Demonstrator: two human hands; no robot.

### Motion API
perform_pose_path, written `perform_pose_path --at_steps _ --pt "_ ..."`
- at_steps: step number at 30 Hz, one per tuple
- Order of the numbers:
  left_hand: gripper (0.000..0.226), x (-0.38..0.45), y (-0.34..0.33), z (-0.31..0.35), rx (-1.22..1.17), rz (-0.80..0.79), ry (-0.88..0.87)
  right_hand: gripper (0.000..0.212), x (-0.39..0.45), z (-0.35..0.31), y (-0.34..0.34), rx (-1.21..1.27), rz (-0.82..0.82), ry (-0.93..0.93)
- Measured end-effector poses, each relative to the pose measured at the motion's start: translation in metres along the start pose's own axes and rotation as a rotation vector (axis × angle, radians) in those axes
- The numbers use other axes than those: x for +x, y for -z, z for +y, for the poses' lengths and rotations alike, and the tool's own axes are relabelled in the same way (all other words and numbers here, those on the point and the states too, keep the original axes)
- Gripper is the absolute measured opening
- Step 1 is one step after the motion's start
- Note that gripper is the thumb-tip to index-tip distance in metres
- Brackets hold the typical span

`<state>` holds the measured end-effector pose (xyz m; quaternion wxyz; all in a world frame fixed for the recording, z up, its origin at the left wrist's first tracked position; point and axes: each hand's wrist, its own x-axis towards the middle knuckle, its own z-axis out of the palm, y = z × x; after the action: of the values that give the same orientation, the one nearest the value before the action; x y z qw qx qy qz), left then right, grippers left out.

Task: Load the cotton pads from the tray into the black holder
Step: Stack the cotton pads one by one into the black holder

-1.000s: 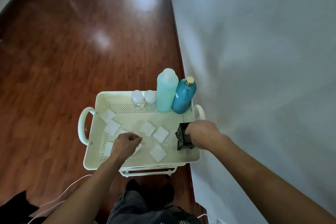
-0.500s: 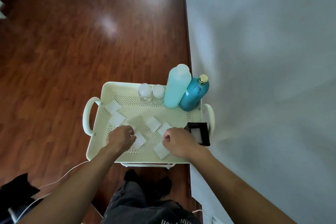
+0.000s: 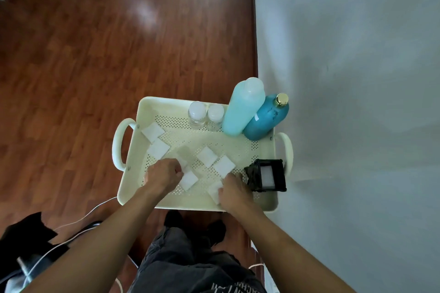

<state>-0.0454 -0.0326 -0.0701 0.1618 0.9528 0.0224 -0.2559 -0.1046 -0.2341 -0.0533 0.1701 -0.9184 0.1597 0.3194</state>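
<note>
Both hands curl onto tray pads

Bare forearms; dark grey printed shorts

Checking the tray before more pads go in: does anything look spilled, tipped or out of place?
No spill shows. The pale blue bottle and the teal bottle appear to lean at the tray's far right corner, perhaps only wide-angle distortion. The cotton pads lie scattered at odd angles. The black holder already holds something white.
</note>
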Motion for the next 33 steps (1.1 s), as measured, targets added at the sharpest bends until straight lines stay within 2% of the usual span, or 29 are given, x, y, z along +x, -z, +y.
perform_pose_path --at_steps 9,15,18,25,29,33 --pt "0.006 -0.004 -0.003 -0.004 -0.053 0.002 -0.047 0.017 0.002 -0.002 -0.009 0.021 0.028 -0.024" --pt "0.008 -0.005 0.003 -0.01 -0.134 -0.001 -0.122 0.011 -0.001 -0.015 0.005 0.073 0.052 0.068" --pt "0.009 -0.006 0.009 -0.012 -0.176 -0.012 -0.182 0.005 -0.006 -0.025 0.019 0.135 0.119 0.153" --pt "0.012 -0.009 0.022 -0.006 -0.25 0.048 -0.238 0.014 -0.016 -0.021 0.068 0.107 0.243 0.305" --pt "0.009 -0.01 0.025 0.003 -0.348 0.058 -0.225 0.016 -0.025 -0.009 0.098 0.146 0.283 0.31" --pt "0.011 -0.01 0.027 0.019 -0.432 0.054 -0.218 0.008 -0.036 0.015 0.128 0.247 0.312 0.269"
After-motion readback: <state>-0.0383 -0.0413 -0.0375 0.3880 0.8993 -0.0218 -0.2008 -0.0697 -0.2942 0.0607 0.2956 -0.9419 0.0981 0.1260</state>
